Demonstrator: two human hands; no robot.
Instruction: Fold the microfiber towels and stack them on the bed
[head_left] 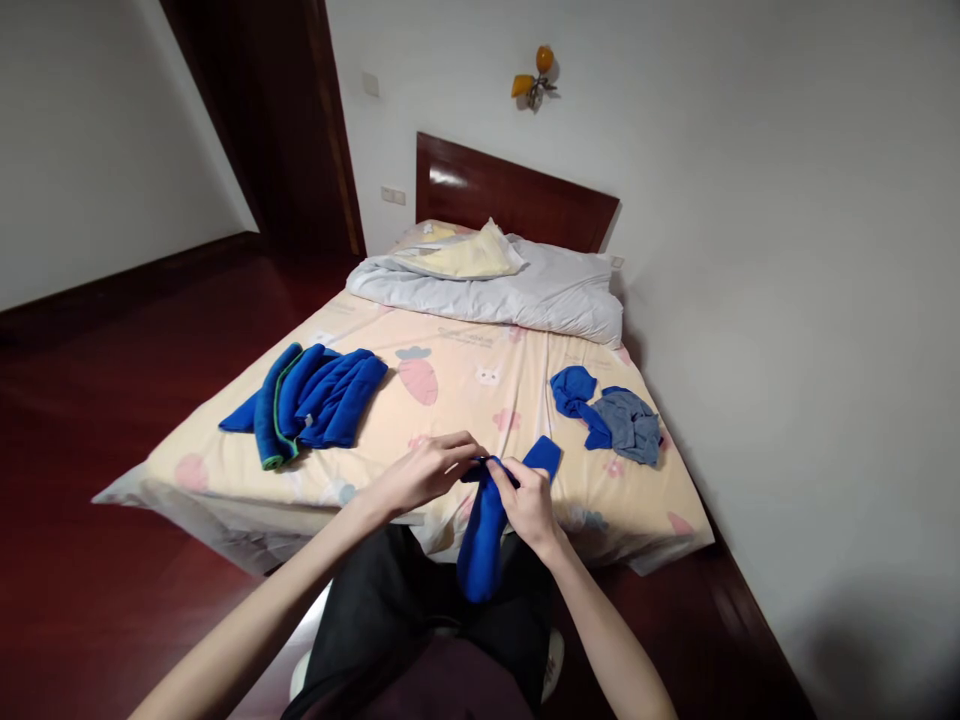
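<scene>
Just over the near edge of the bed, a narrow folded blue cloth (482, 545) hangs down in front of my dark trousers, and another part of it sticks out behind my right hand onto the sheet. My left hand (437, 467) pinches its upper end from the left, with the fingertips close together. From the right, my right hand (529, 502) grips the same end between thumb and fingers. The two hands nearly meet there. Several rolled blue cloths (330, 395), one with a green edge, lie side by side at the bed's left.
A crumpled blue cloth (574, 390) and a crumpled grey cloth (628, 425) lie on the bed's right side. The patterned sheet (465, 365) covers the bed. A bunched pale quilt (555, 290) lies before the dark wooden headboard (510, 190). A white wall (787, 300) runs along the right.
</scene>
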